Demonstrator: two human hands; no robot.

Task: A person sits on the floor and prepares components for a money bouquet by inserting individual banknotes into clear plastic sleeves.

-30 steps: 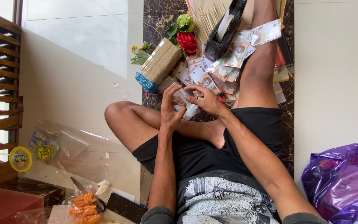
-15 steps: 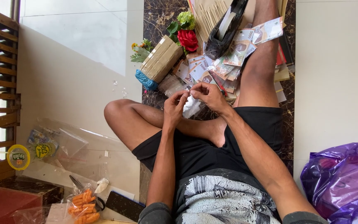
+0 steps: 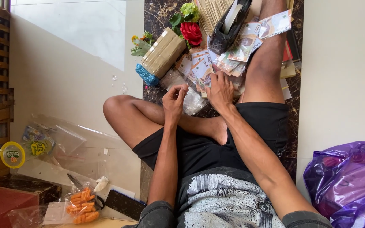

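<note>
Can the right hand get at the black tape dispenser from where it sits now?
Probably yes. The right hand rests on the banknotes, and the black tape dispenser lies just beyond them with only loose notes between. The extended leg runs beside it, not across.

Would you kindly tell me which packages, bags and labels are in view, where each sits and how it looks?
Round label: far left by the wooden slats, yellow with a green ring.
Clear snack bag: bottom left, holding orange pieces.
Clear printed pouch: left floor, flat, yellow and blue print.
Purple plastic bag: bottom right, bulging, shiny.
Small clear bag: between both hands, crumpled.
</note>
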